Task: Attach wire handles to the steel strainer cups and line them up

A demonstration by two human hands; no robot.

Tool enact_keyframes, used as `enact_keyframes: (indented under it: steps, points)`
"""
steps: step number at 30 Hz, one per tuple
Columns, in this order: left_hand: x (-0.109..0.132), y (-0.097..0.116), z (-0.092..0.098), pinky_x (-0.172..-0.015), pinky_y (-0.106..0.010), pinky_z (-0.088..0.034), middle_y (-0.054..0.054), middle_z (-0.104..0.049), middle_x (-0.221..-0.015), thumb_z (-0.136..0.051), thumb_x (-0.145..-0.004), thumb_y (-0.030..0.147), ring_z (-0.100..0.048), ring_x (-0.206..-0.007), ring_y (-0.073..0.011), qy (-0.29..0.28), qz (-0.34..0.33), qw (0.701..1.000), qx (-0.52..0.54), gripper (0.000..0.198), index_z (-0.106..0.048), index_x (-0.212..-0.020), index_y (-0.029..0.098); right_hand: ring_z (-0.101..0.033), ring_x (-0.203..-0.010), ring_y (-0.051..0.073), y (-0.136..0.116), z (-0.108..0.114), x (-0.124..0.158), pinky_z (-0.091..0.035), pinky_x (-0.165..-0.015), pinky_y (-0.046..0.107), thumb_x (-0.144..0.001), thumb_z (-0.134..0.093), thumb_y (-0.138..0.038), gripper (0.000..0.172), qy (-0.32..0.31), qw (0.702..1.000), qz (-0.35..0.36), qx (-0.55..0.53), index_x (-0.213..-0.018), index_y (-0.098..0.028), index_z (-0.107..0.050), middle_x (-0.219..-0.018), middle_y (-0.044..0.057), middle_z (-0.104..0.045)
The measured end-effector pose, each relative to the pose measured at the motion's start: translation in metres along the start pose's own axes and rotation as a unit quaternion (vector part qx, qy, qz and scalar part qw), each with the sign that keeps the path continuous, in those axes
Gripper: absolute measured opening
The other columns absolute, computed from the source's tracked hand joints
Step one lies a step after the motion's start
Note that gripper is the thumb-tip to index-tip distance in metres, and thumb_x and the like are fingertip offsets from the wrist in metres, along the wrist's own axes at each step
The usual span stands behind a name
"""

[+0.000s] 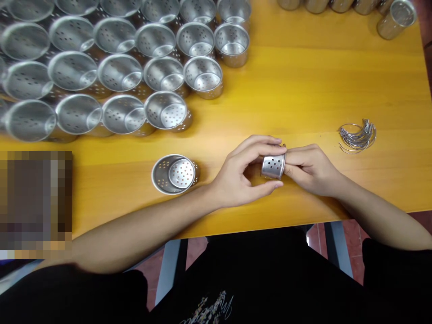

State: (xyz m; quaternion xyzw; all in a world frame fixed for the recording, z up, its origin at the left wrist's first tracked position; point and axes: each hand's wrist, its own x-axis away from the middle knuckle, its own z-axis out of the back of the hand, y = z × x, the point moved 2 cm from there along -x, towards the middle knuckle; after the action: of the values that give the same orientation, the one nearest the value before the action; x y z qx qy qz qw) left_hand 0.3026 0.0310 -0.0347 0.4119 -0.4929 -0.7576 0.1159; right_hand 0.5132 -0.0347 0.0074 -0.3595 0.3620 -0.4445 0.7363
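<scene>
A small perforated metal cup point(272, 166) lies on its side between both hands, just above the yellow table point(297, 81). My left hand point(243, 175) curls round its left end, thumb below and fingers over the top. My right hand point(312, 168) presses against its right end with bent fingers. A thin wire piece seems to sit at the cup's top rim, too small to make out. Another perforated cup point(174, 173) stands alone on the table to the left of my left hand.
Several perforated metal cups point(121, 72) stand packed in rows at the back left. A bundle of curved wire handles point(358, 136) lies to the right. More cups point(394, 18) line the far right edge. A blurred patch covers the near left.
</scene>
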Motion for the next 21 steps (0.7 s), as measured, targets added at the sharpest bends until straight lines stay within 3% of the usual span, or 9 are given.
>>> enact_keyframes:
  steps: [8,21]
  points:
    - [-0.0005,-0.0003,0.0003,-0.124,-0.047,-0.067,-0.017,-0.077,-0.151,-0.105,-0.088,0.039,-0.078,-0.143,-0.0296,0.004,-0.009,1.000,0.003,0.071,-0.076,-0.152,0.026,-0.039,-0.059,0.007,-0.0028,-0.0014,-0.0015,-0.033,-0.057,0.021,-0.105,-0.066,-0.008,0.034,0.021,1.000,0.017,-0.002,-0.073,-0.018,-0.057,-0.066,-0.006,-0.050]
    - [-0.0001,0.0017,-0.0003,-0.125,-0.052,-0.067,-0.015,-0.077,-0.152,-0.103,-0.090,0.042,-0.078,-0.142,-0.0309,-0.005,-0.001,1.000,-0.004,0.069,-0.075,-0.152,0.030,-0.041,-0.060,0.008,-0.0009,-0.0015,-0.0011,-0.036,-0.058,0.020,-0.105,-0.063,-0.008,0.034,0.001,1.000,0.016,-0.005,-0.073,-0.019,-0.056,-0.067,-0.005,-0.046]
